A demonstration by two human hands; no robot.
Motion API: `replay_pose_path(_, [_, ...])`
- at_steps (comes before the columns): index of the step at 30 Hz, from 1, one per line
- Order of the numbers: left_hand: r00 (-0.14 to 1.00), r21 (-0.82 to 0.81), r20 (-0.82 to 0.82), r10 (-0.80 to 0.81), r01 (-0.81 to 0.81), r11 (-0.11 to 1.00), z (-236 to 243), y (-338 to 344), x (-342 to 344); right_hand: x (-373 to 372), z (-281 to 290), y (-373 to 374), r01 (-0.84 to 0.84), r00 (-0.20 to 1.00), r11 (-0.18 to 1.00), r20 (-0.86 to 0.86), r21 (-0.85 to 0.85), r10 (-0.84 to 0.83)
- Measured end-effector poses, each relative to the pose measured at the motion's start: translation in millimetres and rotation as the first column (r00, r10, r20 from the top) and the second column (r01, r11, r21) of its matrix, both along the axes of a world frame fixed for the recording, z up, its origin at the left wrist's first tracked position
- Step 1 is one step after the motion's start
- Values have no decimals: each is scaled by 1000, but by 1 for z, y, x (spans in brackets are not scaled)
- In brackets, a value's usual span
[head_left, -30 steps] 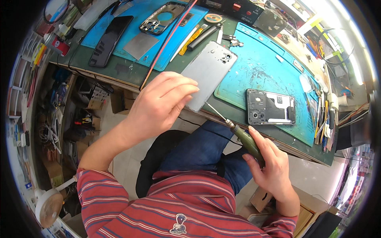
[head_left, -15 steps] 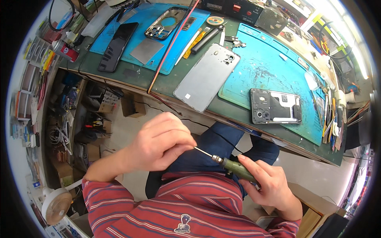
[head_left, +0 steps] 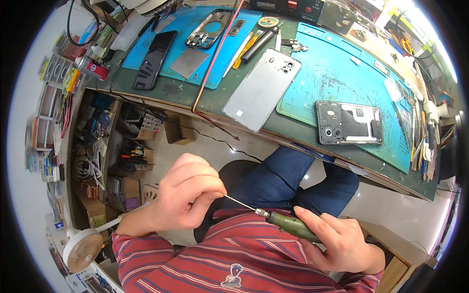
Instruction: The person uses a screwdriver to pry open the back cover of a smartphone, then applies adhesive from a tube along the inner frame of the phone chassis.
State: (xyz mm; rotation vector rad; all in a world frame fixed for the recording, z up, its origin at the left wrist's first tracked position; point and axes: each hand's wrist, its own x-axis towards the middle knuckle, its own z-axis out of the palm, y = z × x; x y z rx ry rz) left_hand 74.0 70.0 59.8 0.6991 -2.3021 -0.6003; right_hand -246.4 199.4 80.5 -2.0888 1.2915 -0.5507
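In front of my body, my right hand (head_left: 337,241) is wrapped round the olive-green body of a handheld rotary tool (head_left: 290,225). From its metal chuck a long thin rod (head_left: 240,201) points up and to the left. At the rod's far end, my left hand (head_left: 188,193) is closed in a pinch, its thumb and forefinger on the tip. Whatever else may be between those fingertips is hidden. Beyond my hands, an opened phone (head_left: 349,122) with a black and silver inside lies near the bench edge. A grey phone back cover (head_left: 262,90) rests to its left.
The bench holds a blue-green repair mat (head_left: 337,73) and a second blue mat (head_left: 134,57). A dark phone (head_left: 155,59), a phone frame (head_left: 207,29) and a metal plate (head_left: 189,62) lie at left. Red and black cables (head_left: 209,71) cross the bench edge. A fan (head_left: 83,250) stands at lower left.
The view has shifted, so the bench sits slightly higher and further right. Both hands appear lower and my left hand a little further left, with the same hold on the tool and rod.
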Motion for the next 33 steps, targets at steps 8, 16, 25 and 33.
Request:
replay_pose_path(8, [838,419,409,362,-525,741,-48,-20,57,-29,-4,18,192,965,981,-173,-32,-195])
replay_pose_path(16, [773,199,548,319,-491,848,3,-44,26,-37,-22,26,264,961,965,-85,-9,-264])
replay_pose_path(25, [817,-169,492,302,-251,953,-2,-99,-75,-51,-24,50,388,921,920,-75,57,-383])
replay_pose_path(33, [917,253,347,196,-292,922,2,-111,-73,-58,-39,56,478,873,877,89,36,-480])
